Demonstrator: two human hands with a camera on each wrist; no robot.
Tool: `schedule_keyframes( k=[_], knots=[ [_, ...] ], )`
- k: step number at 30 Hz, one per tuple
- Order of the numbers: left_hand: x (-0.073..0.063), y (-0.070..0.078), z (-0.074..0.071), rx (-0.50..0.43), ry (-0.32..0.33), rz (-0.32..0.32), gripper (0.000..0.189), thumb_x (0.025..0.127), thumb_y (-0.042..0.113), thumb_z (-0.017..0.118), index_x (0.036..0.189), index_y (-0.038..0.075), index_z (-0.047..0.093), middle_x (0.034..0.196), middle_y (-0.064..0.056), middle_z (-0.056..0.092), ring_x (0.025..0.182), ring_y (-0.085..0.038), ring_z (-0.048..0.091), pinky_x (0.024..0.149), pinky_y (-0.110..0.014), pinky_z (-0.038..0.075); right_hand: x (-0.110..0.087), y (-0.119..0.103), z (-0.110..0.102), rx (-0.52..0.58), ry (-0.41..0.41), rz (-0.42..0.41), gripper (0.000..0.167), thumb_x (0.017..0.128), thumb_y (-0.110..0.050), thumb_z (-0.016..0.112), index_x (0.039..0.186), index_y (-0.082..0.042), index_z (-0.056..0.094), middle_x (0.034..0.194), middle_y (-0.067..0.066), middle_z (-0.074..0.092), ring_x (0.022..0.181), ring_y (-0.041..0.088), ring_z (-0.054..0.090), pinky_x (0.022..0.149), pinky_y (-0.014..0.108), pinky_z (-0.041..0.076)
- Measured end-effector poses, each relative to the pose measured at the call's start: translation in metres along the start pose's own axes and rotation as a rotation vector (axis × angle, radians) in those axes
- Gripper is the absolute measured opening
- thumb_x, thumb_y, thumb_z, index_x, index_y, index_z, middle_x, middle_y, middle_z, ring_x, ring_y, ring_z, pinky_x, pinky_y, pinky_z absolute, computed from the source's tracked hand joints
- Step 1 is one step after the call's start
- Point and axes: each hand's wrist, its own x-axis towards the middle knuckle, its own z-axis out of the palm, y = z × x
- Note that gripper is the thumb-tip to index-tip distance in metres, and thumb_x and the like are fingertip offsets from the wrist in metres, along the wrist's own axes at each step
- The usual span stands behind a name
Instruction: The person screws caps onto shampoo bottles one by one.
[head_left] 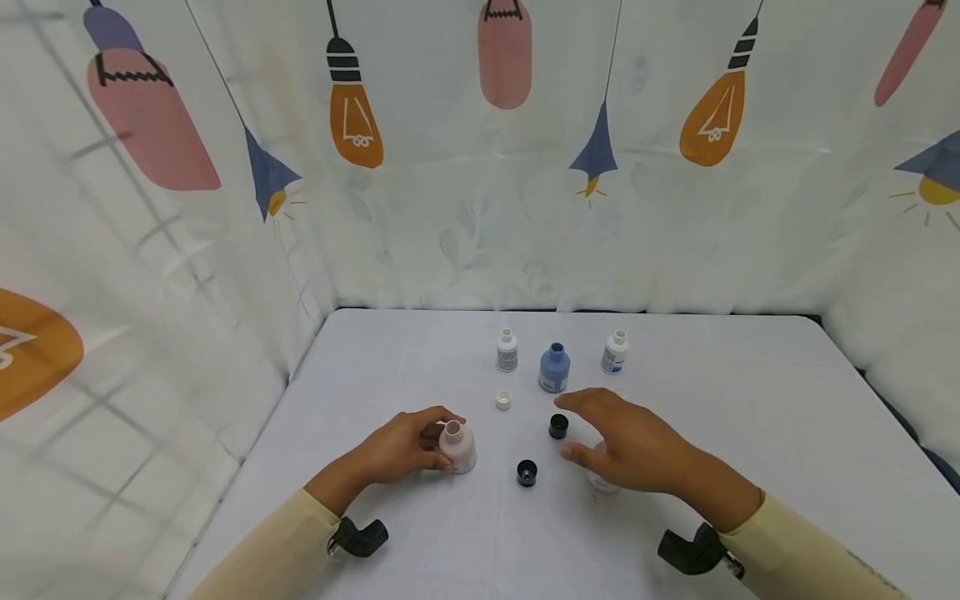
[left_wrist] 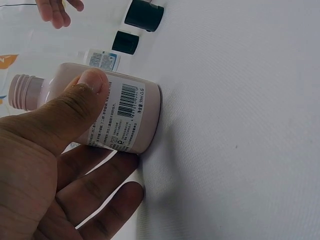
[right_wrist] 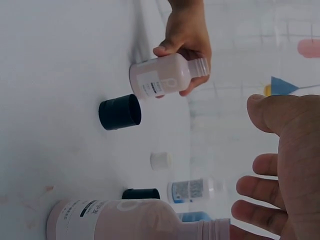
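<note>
My left hand [head_left: 405, 448] grips an uncapped pale pink bottle [head_left: 459, 452] that stands upright on the white table. In the left wrist view the thumb lies across the printed label of this bottle [left_wrist: 127, 112], with fingers on its far side. My right hand [head_left: 630, 442] holds nothing, fingers spread above a second pink bottle [head_left: 602, 482] that it partly hides. The right wrist view shows that second bottle [right_wrist: 135, 220], also uncapped, apart from the fingers. Between the hands lie one black cap [head_left: 527, 472] and, farther back, another black cap [head_left: 558, 426] near my right fingertips.
Behind the hands stand a small white bottle [head_left: 507, 350], a blue bottle [head_left: 554, 368] and another white bottle [head_left: 615, 352], all uncapped. A white cap [head_left: 503, 400] lies in front of the first. A printed curtain [head_left: 480, 225] hangs along the table's back edge [head_left: 675, 313].
</note>
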Motion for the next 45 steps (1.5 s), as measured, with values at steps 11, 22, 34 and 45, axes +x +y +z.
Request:
schedule_keyframes(
  k=[11,22,34,45],
  knots=[
    [0.0,0.0,0.0,0.009,0.0,0.002,0.056,0.086,0.026,0.085,0.135,0.027,0.058,0.127,-0.002,0.07,0.11,-0.01,0.069,0.096,-0.041,0.053,0.005,-0.01,0.005,-0.016,-0.013,-0.044,0.064,0.096,-0.057,0.066,0.147,-0.02,0.054,0.144,-0.002,0.057,0.131,0.019,0.054,0.102,0.046,0.05],
    [0.0,0.0,0.0,0.005,0.003,-0.01,0.056,0.086,0.026,0.085,0.135,0.028,0.058,0.125,-0.001,0.071,0.11,-0.01,0.069,0.095,-0.042,0.053,0.008,-0.018,0.01,-0.001,-0.036,-0.052,0.062,0.096,-0.053,0.069,0.148,-0.023,0.053,0.143,-0.003,0.057,0.13,0.016,0.054,0.099,0.042,0.052],
    [0.0,0.0,0.001,0.002,0.005,-0.011,0.056,0.085,0.028,0.085,0.134,0.03,0.058,0.125,-0.002,0.071,0.11,-0.011,0.069,0.094,-0.042,0.054,0.008,-0.028,0.014,0.049,-0.045,-0.065,0.06,0.097,-0.053,0.067,0.148,-0.022,0.054,0.143,-0.003,0.058,0.128,0.015,0.056,0.098,0.041,0.052],
    [0.001,-0.001,0.002,0.007,0.015,-0.017,0.056,0.084,0.026,0.086,0.132,0.029,0.059,0.124,-0.002,0.071,0.109,-0.012,0.069,0.092,-0.04,0.055,0.009,-0.032,0.023,0.048,-0.086,-0.071,0.06,0.099,-0.053,0.065,0.149,-0.023,0.053,0.144,-0.004,0.056,0.132,0.016,0.053,0.1,0.043,0.051]
  ],
)
